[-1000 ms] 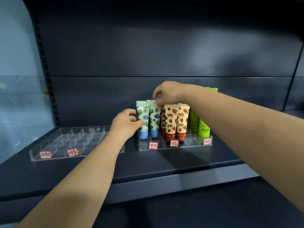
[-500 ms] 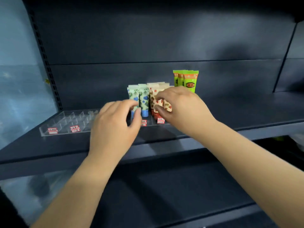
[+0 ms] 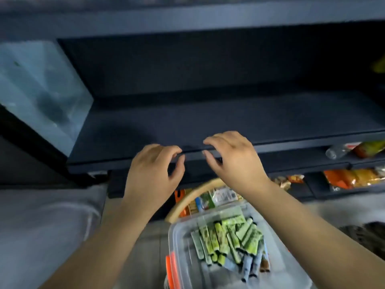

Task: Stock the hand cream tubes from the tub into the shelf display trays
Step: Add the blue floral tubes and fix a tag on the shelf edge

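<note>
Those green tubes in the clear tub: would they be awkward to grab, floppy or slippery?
Probably easy: the green tubes look slim and light. They lie loosely heaped in the tub, so neighbours may shift. Their glossy skins might slip a little.

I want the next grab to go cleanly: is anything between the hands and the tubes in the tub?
Nothing visible. The clear tub is open-topped with no lid over the tubes. Left hand and right hand, both empty, hover in front of the dark shelf's edge, with only open air below them.
</note>
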Demonstrator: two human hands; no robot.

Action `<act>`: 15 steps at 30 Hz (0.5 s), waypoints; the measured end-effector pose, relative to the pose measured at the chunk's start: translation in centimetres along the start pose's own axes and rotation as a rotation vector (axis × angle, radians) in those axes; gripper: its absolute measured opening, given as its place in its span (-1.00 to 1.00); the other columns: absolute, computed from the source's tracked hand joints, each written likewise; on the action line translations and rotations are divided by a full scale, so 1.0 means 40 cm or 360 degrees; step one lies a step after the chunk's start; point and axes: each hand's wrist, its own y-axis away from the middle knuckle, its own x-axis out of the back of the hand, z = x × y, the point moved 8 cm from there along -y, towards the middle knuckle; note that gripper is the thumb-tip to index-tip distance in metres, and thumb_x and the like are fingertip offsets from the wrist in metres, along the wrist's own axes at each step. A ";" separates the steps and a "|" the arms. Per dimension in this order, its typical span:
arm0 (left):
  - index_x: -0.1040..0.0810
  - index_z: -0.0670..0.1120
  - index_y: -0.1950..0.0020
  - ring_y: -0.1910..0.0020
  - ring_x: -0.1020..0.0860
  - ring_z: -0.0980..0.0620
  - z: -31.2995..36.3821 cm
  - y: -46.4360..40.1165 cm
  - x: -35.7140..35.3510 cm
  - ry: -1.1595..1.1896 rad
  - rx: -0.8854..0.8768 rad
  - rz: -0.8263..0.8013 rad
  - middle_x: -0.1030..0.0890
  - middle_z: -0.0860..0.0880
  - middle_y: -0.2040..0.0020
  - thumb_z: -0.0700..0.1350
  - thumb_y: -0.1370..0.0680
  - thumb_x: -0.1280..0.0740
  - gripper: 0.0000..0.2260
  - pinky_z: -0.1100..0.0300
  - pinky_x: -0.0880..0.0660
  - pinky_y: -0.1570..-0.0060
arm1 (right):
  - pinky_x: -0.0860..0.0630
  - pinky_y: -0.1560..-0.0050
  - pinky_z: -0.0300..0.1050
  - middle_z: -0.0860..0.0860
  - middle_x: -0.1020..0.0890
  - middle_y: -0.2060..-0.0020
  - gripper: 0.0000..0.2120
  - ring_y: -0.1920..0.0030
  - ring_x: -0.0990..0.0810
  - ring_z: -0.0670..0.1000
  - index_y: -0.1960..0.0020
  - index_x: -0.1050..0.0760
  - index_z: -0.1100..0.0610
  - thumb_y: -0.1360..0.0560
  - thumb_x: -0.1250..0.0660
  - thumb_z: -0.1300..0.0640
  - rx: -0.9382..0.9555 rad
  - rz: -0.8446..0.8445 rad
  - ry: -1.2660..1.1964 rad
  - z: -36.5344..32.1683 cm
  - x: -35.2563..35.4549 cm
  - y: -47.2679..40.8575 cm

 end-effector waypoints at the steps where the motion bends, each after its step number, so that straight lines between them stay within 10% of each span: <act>1: -0.59 -0.20 0.14 0.27 -0.58 -0.09 -0.004 0.044 -0.036 0.0010 0.0053 -0.0051 -0.62 -0.06 0.31 -0.09 -0.48 -0.24 -0.79 0.12 -0.51 0.24 | -0.59 0.22 -0.04 0.07 -0.67 0.25 -0.77 0.23 -0.64 0.14 0.13 -0.60 0.21 -0.40 -0.24 0.10 -0.0053 -0.0073 -0.0038 0.015 -0.036 0.047; 8: -0.59 -0.19 0.11 0.30 -0.60 -0.10 -0.100 0.390 -0.250 -0.0034 0.0529 -0.0398 -0.64 -0.09 0.26 -0.05 -0.46 -0.22 -0.75 0.16 -0.51 0.28 | -0.57 0.24 -0.12 0.06 -0.67 0.28 -0.69 0.25 -0.65 0.11 0.16 -0.62 0.15 -0.40 -0.15 0.02 -0.0477 -0.0752 -0.0170 0.106 -0.324 0.400; 15: -0.49 -0.24 -0.15 -0.05 -0.53 -0.24 -0.147 0.647 -0.403 -0.0004 0.1134 -0.0589 -0.55 -0.23 -0.09 0.06 -0.45 -0.16 -0.55 0.00 -0.46 -0.02 | -0.40 -0.07 -0.10 0.10 -0.55 -0.18 -0.71 -0.19 -0.46 0.14 -0.21 -0.49 0.10 -0.56 -0.16 0.06 -0.1129 -0.1509 -0.0238 0.203 -0.579 0.746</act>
